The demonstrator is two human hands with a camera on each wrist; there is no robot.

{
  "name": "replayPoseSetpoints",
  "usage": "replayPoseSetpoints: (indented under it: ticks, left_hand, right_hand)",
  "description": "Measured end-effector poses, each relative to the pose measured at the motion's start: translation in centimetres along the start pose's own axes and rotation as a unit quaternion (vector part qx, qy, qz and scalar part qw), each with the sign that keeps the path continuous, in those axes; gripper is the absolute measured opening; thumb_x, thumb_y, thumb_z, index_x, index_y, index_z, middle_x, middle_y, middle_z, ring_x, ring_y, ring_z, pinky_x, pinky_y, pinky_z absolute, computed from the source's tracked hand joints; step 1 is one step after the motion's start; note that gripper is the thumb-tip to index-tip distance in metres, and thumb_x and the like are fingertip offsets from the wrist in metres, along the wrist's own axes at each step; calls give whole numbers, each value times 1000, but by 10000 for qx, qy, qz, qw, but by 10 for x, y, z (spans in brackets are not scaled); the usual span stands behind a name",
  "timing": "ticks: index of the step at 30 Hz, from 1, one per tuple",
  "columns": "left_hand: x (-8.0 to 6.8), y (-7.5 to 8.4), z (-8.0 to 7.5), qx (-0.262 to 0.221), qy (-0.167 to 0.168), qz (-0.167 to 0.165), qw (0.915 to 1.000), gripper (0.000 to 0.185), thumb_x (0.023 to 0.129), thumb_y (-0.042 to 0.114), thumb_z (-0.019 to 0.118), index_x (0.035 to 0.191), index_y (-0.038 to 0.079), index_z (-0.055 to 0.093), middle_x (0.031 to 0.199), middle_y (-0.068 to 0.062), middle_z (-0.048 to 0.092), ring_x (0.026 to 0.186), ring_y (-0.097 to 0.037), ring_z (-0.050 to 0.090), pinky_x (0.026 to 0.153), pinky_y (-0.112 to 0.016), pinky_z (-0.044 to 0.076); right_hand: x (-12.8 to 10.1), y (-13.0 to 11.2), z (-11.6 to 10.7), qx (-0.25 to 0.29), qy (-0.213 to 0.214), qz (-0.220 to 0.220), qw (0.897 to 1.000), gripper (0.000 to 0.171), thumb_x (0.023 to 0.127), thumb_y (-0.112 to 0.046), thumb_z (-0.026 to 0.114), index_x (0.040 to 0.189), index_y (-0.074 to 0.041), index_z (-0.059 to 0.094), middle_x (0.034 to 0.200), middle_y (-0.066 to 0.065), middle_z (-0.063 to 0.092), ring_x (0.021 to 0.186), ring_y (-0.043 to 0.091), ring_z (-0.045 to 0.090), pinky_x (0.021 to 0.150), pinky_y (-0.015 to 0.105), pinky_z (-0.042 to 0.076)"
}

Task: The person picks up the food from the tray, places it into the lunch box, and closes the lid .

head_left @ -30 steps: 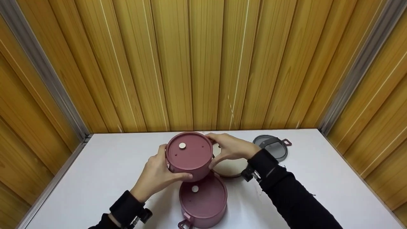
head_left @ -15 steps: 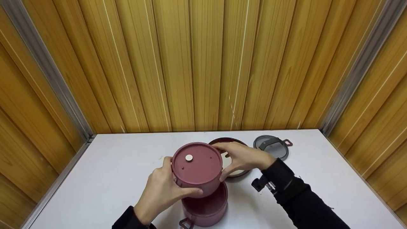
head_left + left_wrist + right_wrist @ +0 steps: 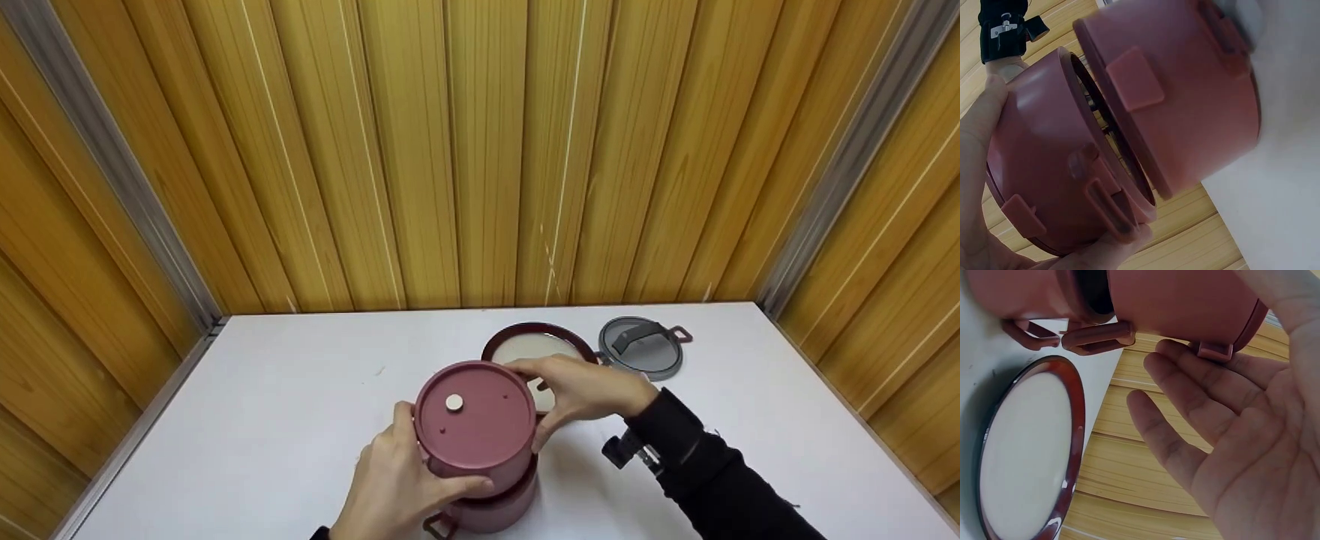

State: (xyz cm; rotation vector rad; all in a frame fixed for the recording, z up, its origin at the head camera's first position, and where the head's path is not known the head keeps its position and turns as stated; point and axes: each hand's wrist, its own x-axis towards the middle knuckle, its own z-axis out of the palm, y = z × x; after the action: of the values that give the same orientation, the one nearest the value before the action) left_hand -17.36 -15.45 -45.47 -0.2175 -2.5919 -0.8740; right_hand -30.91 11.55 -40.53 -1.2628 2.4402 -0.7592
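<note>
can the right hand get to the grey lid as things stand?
Probably yes, once freed. The right hand now holds the upper pink container; the grey lid lies just beyond it on the table, nothing between.

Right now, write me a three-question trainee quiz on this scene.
1. True or false: both hands hold the upper pink container.
2. What lies on the table nearest the grey lid? A) a spoon B) a round lid with a dark red rim C) a cup
3. Fill in: the upper pink container sits over the ____ pink container.

Key: 1. True: the left hand and right hand grip its sides. 2. B. 3. lower; the left wrist view shows a gap between them, so it is not fully seated.
</note>
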Motion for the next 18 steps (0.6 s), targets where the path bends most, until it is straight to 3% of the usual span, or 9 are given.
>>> replayPoseSetpoints:
  ticks: [3,14,18]
  left_hand:
    - [-4,1,2,107,-65,-80,9999,105,56,83,90,118,8,52,97,-10,76,85,-28,79,65,-35,61]
    - [-15,1,11,488,242,181,9984,106,58,89,84,118,7,52,94,-9,77,75,-27,78,57,-32,58]
    - [-17,-2,12,521,266,240,9980,108,59,89,84,123,7,52,96,-9,77,75,-27,78,57,-33,59]
  right_hand:
    - [-2,2,4,-2,-53,34,10000,108,69,-38,102,162,-17,49,159,-3,59,142,29,60,119,54,49]
    - [-5,8,8,327,-228,202,9990,110,68,-33,102,163,-20,47,162,-4,56,146,32,57,121,59,47]
    - [-6,11,11,837,-288,248,9958,106,70,-24,102,161,-19,47,159,2,58,147,35,55,119,61,47]
